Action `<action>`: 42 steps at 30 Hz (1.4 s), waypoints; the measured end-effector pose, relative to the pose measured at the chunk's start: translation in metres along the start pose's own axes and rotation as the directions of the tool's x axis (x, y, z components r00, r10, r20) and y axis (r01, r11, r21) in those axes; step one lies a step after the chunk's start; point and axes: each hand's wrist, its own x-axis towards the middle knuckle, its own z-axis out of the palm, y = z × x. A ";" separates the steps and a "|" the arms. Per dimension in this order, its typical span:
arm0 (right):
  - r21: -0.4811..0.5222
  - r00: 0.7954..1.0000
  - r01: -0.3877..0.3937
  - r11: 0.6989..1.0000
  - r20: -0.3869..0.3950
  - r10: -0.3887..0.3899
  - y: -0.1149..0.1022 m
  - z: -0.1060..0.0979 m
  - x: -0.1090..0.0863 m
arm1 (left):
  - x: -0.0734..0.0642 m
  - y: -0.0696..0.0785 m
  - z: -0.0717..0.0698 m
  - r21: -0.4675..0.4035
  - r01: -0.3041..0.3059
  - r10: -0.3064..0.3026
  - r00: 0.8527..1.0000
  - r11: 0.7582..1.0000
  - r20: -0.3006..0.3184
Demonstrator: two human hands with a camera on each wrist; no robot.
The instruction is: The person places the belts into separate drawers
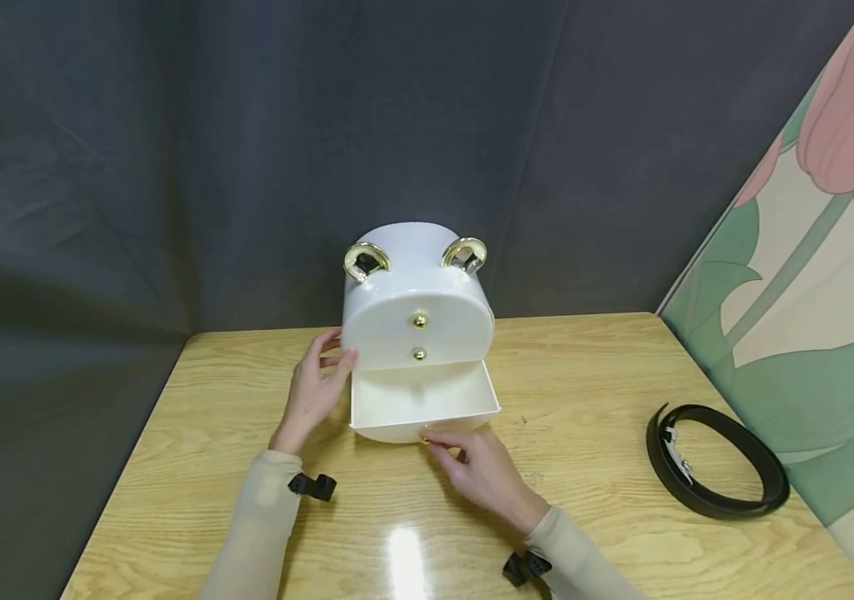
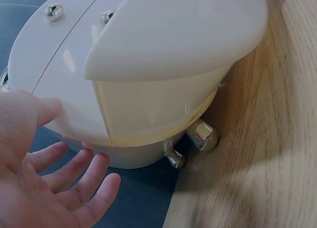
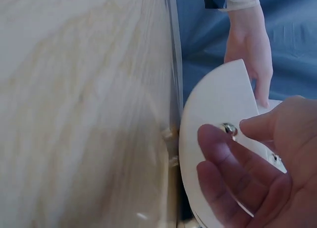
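Observation:
A white rounded box with drawers (image 1: 382, 333) stands at the table's back, gold rings on top and gold knobs on its front. Its lowest drawer (image 1: 419, 398) is pulled out, and no contents show inside. My right hand (image 1: 482, 471) is at that drawer's front, thumb and forefinger pinching its gold knob (image 3: 229, 129). On the box's left side is my left hand (image 1: 317, 387). Its thumb lies against the front face in the left wrist view, while the other fingers spread loosely along the side. Small gold feet (image 2: 202, 134) support the box.
A coiled black belt (image 1: 730, 503) with a silver buckle lies on the right of the wooden table (image 1: 584, 400). Behind the table hangs a dark curtain (image 1: 412, 125). A flower-patterned cloth (image 1: 809, 333) borders the right side.

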 end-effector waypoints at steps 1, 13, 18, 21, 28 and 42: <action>0.004 1.000 0.002 1.000 -0.003 -0.002 0.001 -0.002 -0.001 | 0.000 0.000 0.000 -0.001 -0.001 0.001 1.000 1.000 0.000; 0.034 0.996 -0.087 0.996 0.009 0.087 0.021 -0.032 -0.010 | 0.000 0.004 0.000 -0.004 -0.004 0.004 1.000 1.000 0.002; 0.002 0.986 -0.167 0.986 -0.020 0.167 0.031 -0.043 -0.016 | 0.002 0.005 0.000 0.000 -0.004 0.004 1.000 1.000 0.000; -0.019 0.975 -0.215 0.976 -0.059 0.213 0.037 -0.050 -0.020 | 0.002 0.006 0.001 0.003 -0.009 0.009 1.000 1.000 -0.002; -0.096 0.952 -0.266 0.959 -0.185 0.245 0.055 -0.069 -0.033 | 0.002 0.006 0.000 0.001 -0.002 0.002 1.000 1.000 0.000; -0.113 0.899 -0.358 0.927 -0.308 0.310 0.081 -0.114 -0.058 | -0.002 0.001 0.000 -0.011 0.005 -0.005 1.000 1.000 -0.002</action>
